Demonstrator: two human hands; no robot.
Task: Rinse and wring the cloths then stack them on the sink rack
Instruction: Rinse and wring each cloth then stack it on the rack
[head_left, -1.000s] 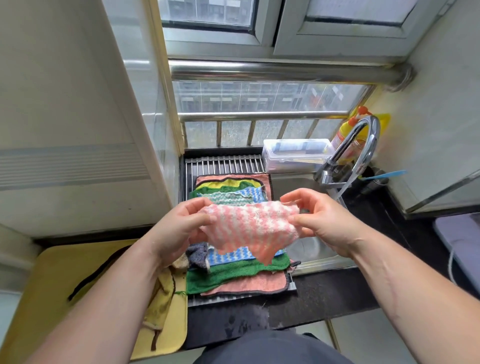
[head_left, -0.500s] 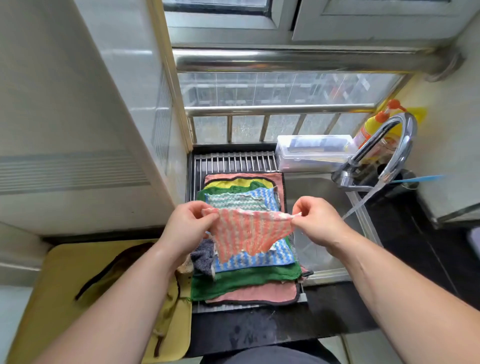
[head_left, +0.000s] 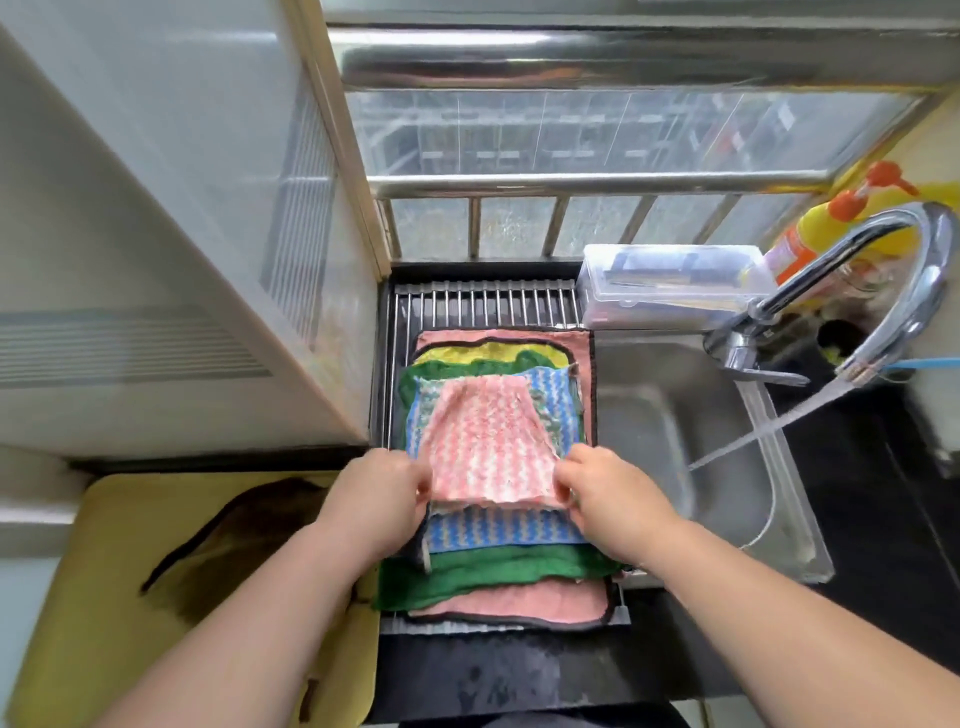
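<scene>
Left hand (head_left: 382, 499): fingers curled, pinching near-left edge of pink-and-white cloth (head_left: 488, 441); right hand (head_left: 605, 493): pinching its near-right edge. Cloth lies spread atop stack of cloths (head_left: 483, 571) on sink rack (head_left: 483, 304), left of sink basin (head_left: 654, 415). Tap (head_left: 893, 270): water streaming into basin. Clear lidded box (head_left: 670, 286) behind basin

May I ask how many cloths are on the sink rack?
6, stacked: pink-white cloth on top, then teal-striped, blue-striped, green, yellow, and salmon at bottom; others may be hidden.
</scene>
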